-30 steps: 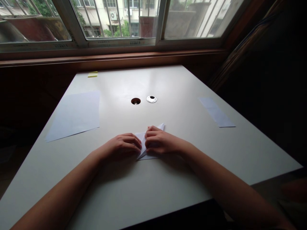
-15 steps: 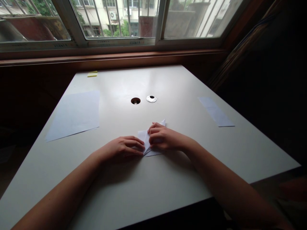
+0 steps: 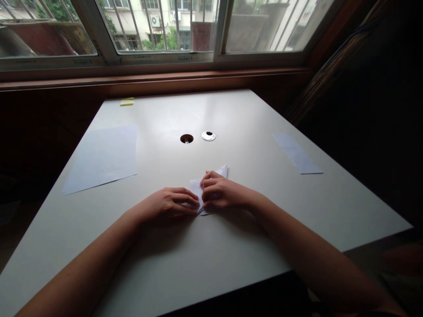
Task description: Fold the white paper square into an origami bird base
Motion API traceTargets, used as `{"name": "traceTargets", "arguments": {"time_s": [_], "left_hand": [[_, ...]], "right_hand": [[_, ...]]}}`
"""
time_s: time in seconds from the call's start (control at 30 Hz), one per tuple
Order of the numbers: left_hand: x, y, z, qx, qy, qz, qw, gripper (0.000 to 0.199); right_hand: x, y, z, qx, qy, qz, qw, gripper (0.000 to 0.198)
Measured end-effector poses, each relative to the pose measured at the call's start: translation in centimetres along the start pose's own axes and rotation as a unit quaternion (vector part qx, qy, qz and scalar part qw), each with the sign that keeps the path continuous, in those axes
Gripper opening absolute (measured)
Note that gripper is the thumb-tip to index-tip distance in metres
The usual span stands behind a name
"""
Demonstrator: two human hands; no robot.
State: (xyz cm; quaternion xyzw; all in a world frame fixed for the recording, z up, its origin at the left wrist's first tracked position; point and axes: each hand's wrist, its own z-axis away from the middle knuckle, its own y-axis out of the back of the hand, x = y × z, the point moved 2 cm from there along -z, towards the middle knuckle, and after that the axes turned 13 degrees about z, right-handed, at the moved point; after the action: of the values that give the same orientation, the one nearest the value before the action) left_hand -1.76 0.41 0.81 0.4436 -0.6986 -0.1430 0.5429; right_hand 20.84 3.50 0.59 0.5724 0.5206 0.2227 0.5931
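A small folded sheet of white paper (image 3: 195, 186) lies on the white table (image 3: 211, 255), with one pointed corner sticking up past my right hand. My left hand (image 3: 175, 201) rests at the paper's left edge, its fingertips pressing on it near the lower corner. Bent over the middle of the paper, my right hand (image 3: 220, 191) has its fingers curled and pressed against a fold. Much of the paper is hidden under the right fingers.
Larger white sheets (image 3: 102, 156) lie on the left, and a narrow paper strip (image 3: 297, 154) on the right. Yellow sticky notes (image 3: 127, 101) sit at the far left edge. A round hole (image 3: 187, 139) and a metal cap (image 3: 208, 136) are mid-table. Beyond stands a window (image 3: 158, 26).
My right hand has slid slightly to the left along the paper, closer to my left fingertips. The left hand has stayed in place.
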Motion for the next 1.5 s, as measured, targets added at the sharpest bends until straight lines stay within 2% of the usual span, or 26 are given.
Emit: {"name": "traceTargets", "arguments": {"time_s": [0.37, 0.7, 1.13, 1.3, 1.5], "left_hand": [[0.1, -0.04, 0.0, 0.0, 0.003, 0.011, 1.0, 0.024], [0.17, -0.03, -0.03, 0.025, -0.006, 0.03, 0.999, 0.026], [0.19, -0.21, 0.12, 0.014, 0.001, 0.02, 1.0, 0.027], [0.43, -0.25, -0.05, 0.025, -0.001, -0.007, 1.0, 0.034], [0.52, -0.36, -0.05, -0.011, 0.007, -0.043, 0.999, 0.033]], "right_hand": [[-0.4, 0.32, -0.29, -0.014, -0.004, 0.007, 1.0, 0.011], [-0.3, 0.3, -0.13, -0.02, -0.012, 0.018, 1.0, 0.011], [-0.28, 0.38, -0.13, -0.019, -0.016, 0.025, 0.999, 0.01], [-0.12, 0.13, -0.06, -0.015, -0.019, 0.024, 0.999, 0.009], [0.03, -0.07, -0.12, -0.013, -0.017, 0.022, 1.0, 0.008]]}}
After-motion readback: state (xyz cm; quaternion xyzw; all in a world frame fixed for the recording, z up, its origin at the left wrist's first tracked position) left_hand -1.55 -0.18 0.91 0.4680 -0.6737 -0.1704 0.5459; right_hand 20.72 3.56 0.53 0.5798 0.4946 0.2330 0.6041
